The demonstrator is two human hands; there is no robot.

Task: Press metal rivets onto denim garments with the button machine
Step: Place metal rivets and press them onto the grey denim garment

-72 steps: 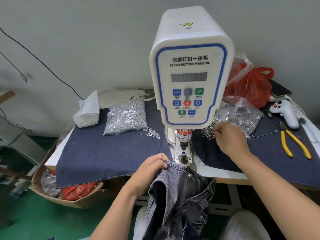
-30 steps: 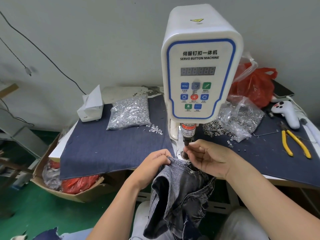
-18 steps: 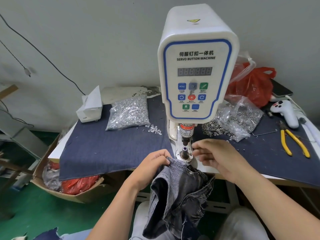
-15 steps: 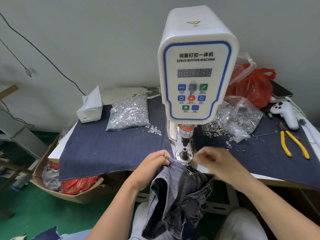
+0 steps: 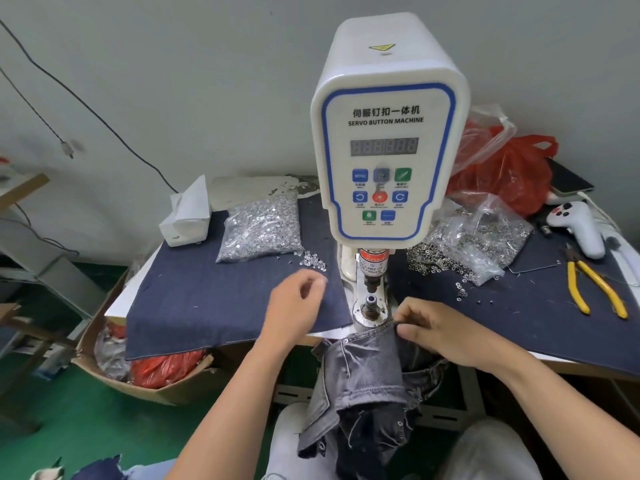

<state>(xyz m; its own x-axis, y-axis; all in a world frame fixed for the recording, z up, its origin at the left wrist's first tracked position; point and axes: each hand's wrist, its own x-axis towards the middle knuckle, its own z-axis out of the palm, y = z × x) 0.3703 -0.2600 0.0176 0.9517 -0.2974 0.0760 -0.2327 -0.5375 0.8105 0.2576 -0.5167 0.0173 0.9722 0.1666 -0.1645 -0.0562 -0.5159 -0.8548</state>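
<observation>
The white servo button machine [image 5: 386,133] stands at the table's middle, its lower die post [image 5: 370,304] bare below the punch. A grey denim garment [image 5: 367,372] hangs off the table's front edge just below the die. My right hand [image 5: 436,332] pinches the garment's top hem right of the die. My left hand [image 5: 298,306] hovers over the blue cloth left of the machine, fingers loosely curled, nothing visible in it, near loose silver rivets [image 5: 313,263]. A clear bag of silver rivets [image 5: 259,226] lies further back.
A bag of ring-shaped metal parts [image 5: 474,244] lies right of the machine, with yellow pliers [image 5: 595,289], a white handheld controller [image 5: 581,226] and a red plastic bag [image 5: 512,171] beyond. A tissue box [image 5: 188,216] sits back left. A cardboard box [image 5: 156,379] stands under the table's left edge.
My left hand has let go of the garment and moved up-left toward the loose rivets. My right hand has left the die and taken hold of the garment's hem.
</observation>
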